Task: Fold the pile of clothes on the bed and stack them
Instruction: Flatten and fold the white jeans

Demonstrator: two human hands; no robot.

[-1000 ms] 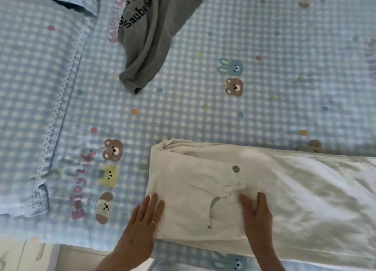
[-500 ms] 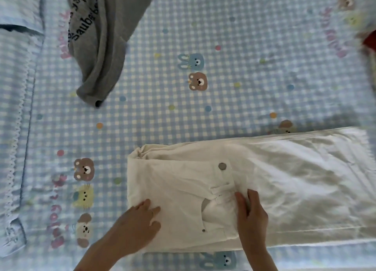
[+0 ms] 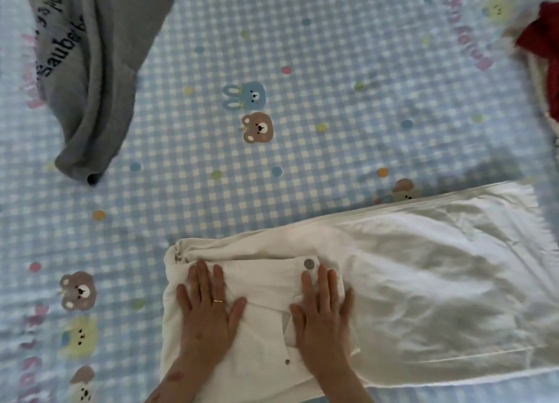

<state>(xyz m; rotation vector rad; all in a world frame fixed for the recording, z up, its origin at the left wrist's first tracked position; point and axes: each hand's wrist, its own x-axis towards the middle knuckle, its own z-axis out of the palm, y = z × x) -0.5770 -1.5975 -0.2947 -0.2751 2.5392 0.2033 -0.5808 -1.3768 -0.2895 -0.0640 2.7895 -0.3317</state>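
Both hands, the left hand [image 3: 208,308] and right hand [image 3: 325,308], press flat with fingers spread on the white trousers [image 3: 393,296] at the bed's [image 3: 302,54] near edge. The trousers look only half folded, and the grey top [image 3: 93,78] far left and red garment [image 3: 544,39] far right look unfolded; no stack shows.

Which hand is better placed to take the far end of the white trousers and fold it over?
Probably the right hand. It lies flat near the button, on the side where the white trousers stretch out to the right. The left hand presses the waist end, farther from that end, and could hold it down.

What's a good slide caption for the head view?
Both hands press flat on white trousers on the checked bed.
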